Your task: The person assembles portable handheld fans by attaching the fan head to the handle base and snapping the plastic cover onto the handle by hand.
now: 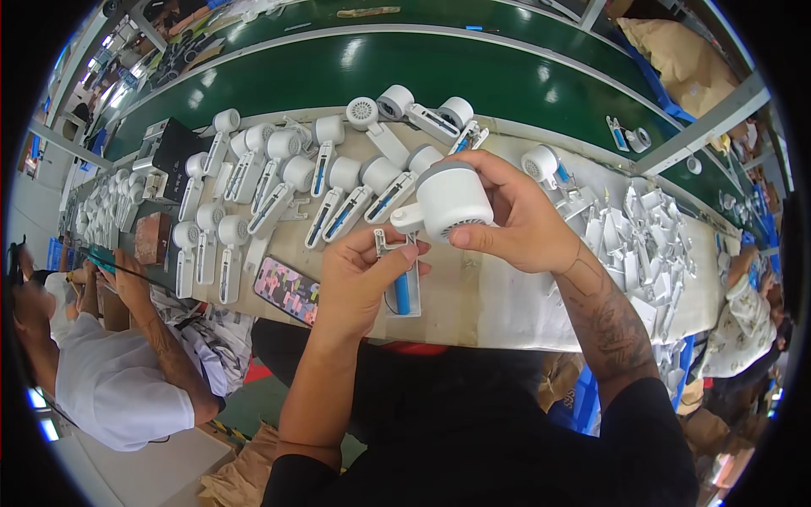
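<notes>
My right hand (pixel 524 221) grips a white cylindrical fan head (pixel 454 201) with a grey rim, its thumb by the vent grille. A short white arm sticks out of the head toward my left hand. My left hand (pixel 359 283) is closed around a white handle shell (pixel 413 307), held upright just below the fan head. Inside that shell sits a blue cylindrical battery (pixel 402 294). Whether the arm of the head touches the shell, I cannot tell. Beyond my hands, several white units (pixel 338 198) with round heads and open handles lie in rows on the table.
A heap of white plastic shells (pixel 638 249) covers the table's right side. A phone in a patterned case (pixel 287 291) lies left of my hands, near a black box (pixel 169 160). A green conveyor belt (pixel 405 63) runs behind. Co-workers (pixel 127 380) sit at both sides.
</notes>
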A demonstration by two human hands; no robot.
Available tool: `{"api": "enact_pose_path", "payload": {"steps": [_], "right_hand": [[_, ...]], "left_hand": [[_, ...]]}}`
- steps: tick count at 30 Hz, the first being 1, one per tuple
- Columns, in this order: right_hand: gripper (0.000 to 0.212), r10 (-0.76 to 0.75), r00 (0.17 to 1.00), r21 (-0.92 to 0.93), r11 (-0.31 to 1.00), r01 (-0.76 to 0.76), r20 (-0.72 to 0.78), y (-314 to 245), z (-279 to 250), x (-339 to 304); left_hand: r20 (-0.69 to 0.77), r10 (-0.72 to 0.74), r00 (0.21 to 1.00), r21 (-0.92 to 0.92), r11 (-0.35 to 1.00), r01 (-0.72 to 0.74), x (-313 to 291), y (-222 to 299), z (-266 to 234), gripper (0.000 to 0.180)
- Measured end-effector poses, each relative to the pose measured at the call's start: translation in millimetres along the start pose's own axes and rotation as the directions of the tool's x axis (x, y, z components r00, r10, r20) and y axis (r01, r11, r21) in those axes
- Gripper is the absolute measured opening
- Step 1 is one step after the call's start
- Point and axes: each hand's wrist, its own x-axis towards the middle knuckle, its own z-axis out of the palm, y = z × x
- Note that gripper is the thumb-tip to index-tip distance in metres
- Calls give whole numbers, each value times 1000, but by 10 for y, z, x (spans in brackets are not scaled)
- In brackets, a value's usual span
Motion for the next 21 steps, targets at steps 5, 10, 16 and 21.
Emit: {"api": "enact_pose_path", "payload": {"steps": [5, 10, 16, 21], "right_hand": [[69, -26, 999, -24, 999, 27, 27, -67, 11, 44], [66, -32, 995, -144, 988, 46, 98, -112, -1, 82], [57, 281, 912, -404, 903, -146, 300, -303, -206, 342], [57, 495, 767, -595, 782, -187, 409, -490, -160, 565]], "left_hand": [[7, 38, 999, 10, 999, -38, 9, -45, -12, 13], [-41, 20, 999, -13, 1000, -21, 31, -102, -34, 9], [34, -37, 999, 144, 989, 32, -64, -181, 68, 17], [85, -107, 991, 221, 972, 86, -162, -120, 164, 20]]}}
